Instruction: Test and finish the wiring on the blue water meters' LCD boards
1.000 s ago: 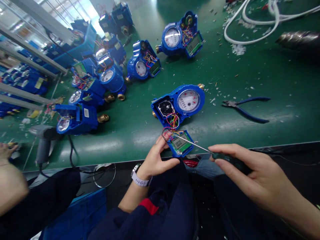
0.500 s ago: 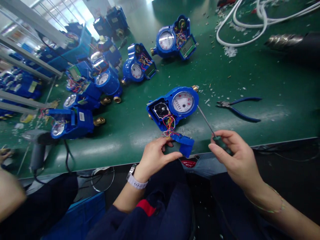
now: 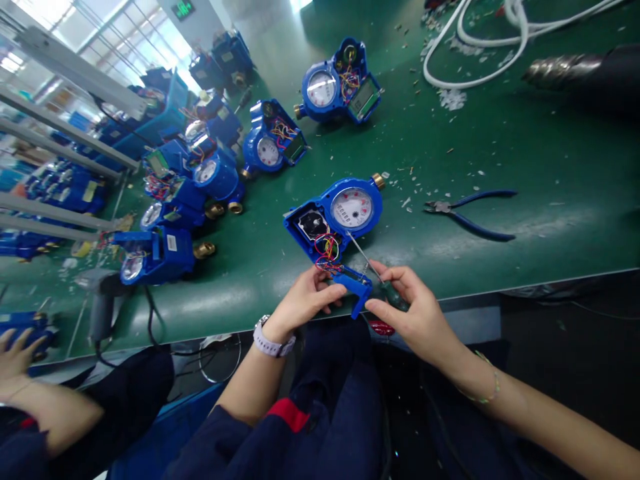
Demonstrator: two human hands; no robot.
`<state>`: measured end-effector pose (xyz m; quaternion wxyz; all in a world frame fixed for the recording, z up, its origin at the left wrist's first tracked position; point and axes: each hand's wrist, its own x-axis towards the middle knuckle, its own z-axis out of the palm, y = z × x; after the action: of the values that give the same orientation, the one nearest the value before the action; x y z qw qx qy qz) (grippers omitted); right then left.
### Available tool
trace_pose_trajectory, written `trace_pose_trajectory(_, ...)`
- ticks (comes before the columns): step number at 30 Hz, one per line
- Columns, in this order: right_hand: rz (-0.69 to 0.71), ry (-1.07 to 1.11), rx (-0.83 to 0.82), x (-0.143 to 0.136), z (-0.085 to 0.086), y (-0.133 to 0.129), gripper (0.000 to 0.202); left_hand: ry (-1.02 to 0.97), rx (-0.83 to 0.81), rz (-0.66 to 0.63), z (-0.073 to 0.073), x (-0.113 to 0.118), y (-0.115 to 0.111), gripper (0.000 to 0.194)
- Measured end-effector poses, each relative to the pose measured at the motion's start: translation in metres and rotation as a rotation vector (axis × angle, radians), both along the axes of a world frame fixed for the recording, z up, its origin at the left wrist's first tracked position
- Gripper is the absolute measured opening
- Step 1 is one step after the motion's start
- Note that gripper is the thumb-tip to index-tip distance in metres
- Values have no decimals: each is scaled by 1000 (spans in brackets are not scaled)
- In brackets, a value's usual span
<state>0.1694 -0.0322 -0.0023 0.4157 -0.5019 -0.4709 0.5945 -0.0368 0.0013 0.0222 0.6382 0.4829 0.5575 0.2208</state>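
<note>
Since the earlier frame, the right hand (image 3: 420, 313) has been brought in towards the left hand (image 3: 307, 300), and the blue display housing (image 3: 356, 288) has been tipped further over. By the left hand, the housing is pinched between thumb and fingers at its wired end; by the right, the screwdriver (image 3: 395, 297) is gripped at its dark handle, its tip close to the lower rim of the water meter (image 3: 327, 205). Whether the housing is also touched by the right fingers cannot be told. The meter is laid face up on the green bench (image 3: 550, 160), just beyond both hands, with the pliers (image 3: 443, 207) lying to its right. A fairly heavy, rigid body is suggested, best held around the blue casing or by the brass fitting (image 3: 378, 181), as the glossy shell may be slippery. The housing should be light and stiff, better held by its edges, with its display spared any pressure. The thin wires (image 3: 327, 249) look soft and fragile; they should be kept slack, and nothing should be lifted by them.
</note>
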Motion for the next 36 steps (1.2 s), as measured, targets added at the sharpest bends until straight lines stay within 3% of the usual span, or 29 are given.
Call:
trace_pose_trajectory(5, 7, -14, -1, 1, -4, -2, 43, -57, -78, -70, 6, 13, 6, 74)
trace_pose_trajectory(9, 48, -24, 48, 9, 1, -4, 43, -271, -47, -126, 6, 21, 6, 67)
trace_pose_trajectory(14, 81, -30, 223, 25, 6, 1, 40, -473, -110, -160, 0, 29, 8, 90)
trace_pose_trajectory(17, 115, -69, 430, 32, 5, 7, 38, -448, -101, -241, -1, 31, 14, 102)
trace_pose_trajectory(20, 161, -126, 586, 33, 4, 11, 36, -280, 106, -357, -1, 29, 20, 98)
trace_pose_trajectory(24, 205, -174, 583, 32, 7, 7, 34, -181, 306, -436, -4, 23, 23, 85)
trace_pose_trajectory(29, 110, -290, 514, 44, 18, -9, 33, -289, 446, -439, -14, 20, 20, 81)
trace_pose_trajectory(32, 69, -334, 445, 56, 27, -26, 25, -337, 461, -446, -17, 18, 17, 79)
trace_pose_trajectory(36, 96, -421, 394, 66, 37, -49, 33, -294, 467, -505, -16, 11, 15, 78)
